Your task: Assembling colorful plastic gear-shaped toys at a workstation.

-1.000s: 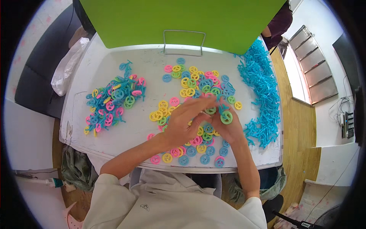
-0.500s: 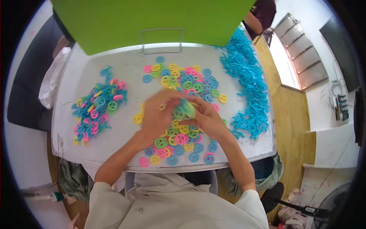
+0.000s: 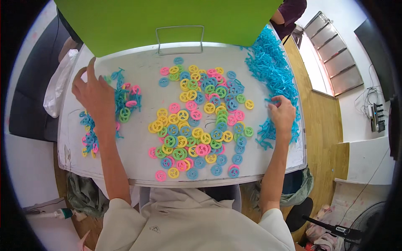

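My left hand (image 3: 95, 94) is over the pile of blue plastic pieces joined with coloured wheels (image 3: 125, 98) at the left of the table. Its fingers are spread and it holds nothing; the hand and forearm hide part of that pile. At the right, my right hand (image 3: 282, 112) reaches to the edge of a long heap of thin, branching blue plastic pieces (image 3: 274, 62). Thumb and forefinger are curled together at a small blue piece. Between my hands lie many loose spoked plastic wheels (image 3: 180, 142) in pink, yellow, green and blue, some overlapping.
A bright green panel (image 3: 167, 21) with a wire handle (image 3: 180, 27) stands along the far side of the white table (image 3: 144, 167). A white plastic bag (image 3: 60, 83) hangs at the left edge. Another person's arm (image 3: 278, 17) shows at the far right. Dark bags hang below the table.
My hands were together over the middle wheels, handling a blue piece and a green wheel. They have parted: the left to the left pile, where it is opened, the right to the blue heap.
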`<state>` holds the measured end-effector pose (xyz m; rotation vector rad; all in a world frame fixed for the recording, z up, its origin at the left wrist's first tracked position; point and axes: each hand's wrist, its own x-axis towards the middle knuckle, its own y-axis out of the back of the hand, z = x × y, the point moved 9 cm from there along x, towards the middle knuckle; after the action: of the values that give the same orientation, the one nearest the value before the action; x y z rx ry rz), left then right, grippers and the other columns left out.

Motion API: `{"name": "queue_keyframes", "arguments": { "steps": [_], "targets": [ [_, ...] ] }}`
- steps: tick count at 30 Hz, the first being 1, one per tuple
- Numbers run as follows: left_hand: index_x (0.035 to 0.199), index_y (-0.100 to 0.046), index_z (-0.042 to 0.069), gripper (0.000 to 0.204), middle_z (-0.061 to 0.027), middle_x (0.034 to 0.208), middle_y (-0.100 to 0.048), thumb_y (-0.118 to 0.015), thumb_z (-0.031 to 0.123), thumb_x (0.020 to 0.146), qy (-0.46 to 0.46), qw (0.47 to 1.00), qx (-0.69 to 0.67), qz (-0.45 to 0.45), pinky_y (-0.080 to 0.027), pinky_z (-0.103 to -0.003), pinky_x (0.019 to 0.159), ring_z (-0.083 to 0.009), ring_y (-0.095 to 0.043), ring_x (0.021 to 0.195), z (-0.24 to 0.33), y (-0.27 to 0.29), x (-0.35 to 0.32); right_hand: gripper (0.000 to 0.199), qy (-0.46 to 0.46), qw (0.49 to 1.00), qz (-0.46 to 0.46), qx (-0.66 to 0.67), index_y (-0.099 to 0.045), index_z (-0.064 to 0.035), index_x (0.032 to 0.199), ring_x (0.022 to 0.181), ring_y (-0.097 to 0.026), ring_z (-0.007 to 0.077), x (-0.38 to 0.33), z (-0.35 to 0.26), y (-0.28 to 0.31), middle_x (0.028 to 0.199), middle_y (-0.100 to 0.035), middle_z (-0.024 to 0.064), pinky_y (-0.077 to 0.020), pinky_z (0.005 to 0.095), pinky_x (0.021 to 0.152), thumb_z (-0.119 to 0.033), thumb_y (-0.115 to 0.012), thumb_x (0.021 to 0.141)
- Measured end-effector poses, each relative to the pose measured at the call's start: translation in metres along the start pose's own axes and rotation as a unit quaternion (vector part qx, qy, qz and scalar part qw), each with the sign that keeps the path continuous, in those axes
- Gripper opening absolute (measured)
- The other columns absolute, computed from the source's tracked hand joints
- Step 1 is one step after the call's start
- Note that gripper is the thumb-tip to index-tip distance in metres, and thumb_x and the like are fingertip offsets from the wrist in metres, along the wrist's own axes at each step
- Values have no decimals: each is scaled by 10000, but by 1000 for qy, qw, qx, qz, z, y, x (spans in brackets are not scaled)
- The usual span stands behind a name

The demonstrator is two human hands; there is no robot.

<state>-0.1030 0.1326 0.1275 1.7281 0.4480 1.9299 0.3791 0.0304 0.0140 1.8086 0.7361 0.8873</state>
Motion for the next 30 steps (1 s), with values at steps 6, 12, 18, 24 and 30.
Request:
{"name": "queue_keyframes", "arguments": {
  "steps": [6,12,18,24,30],
  "targets": [
    [1064,-641,83,291,-126,1058,-574,-658,55,774,-90,917,-301,-245,-423,-415,918,-327,-515,1033,85,-43,-55,175,1,997,14,72,-710,-71,867,738,-653,267,2,-3,-5,774,-679,96,-500,363,704,-138,-749,710],
    [880,-663,47,132,-127,904,-578,-678,71,751,-90,841,-284,-452,-462,-413,808,-320,-541,933,112,-76,-119,159,13,999,5,50,-714,-64,888,763,-644,254,2,-10,-7,827,-679,104,-492,365,715,-143,-728,750],
    [820,-629,36,112,-123,855,-569,-681,26,721,-71,832,-332,-438,-471,-400,732,-307,-583,822,102,-73,-110,218,39,966,100,235,-666,-38,976,852,-640,209,-1,-31,21,946,-661,92,-494,331,739,-214,-688,848],
    [863,-617,31,146,-140,858,-602,-695,29,739,-73,815,-294,-495,-472,-415,703,-333,-587,835,97,-82,-115,249,-56,770,-40,635,-566,-28,1025,899,-629,161,-4,-40,-13,1024,-637,64,-514,269,774,-261,-597,943],
    [946,-597,-2,182,-97,789,-628,-692,87,819,83,815,-449,-357,-472,-287,628,-173,-579,672,100,-60,-80,170,-48,719,-86,688,-564,-46,986,902,-637,144,-11,-58,-19,1034,-647,76,-528,258,778,-209,-591,946]
  ]
}}
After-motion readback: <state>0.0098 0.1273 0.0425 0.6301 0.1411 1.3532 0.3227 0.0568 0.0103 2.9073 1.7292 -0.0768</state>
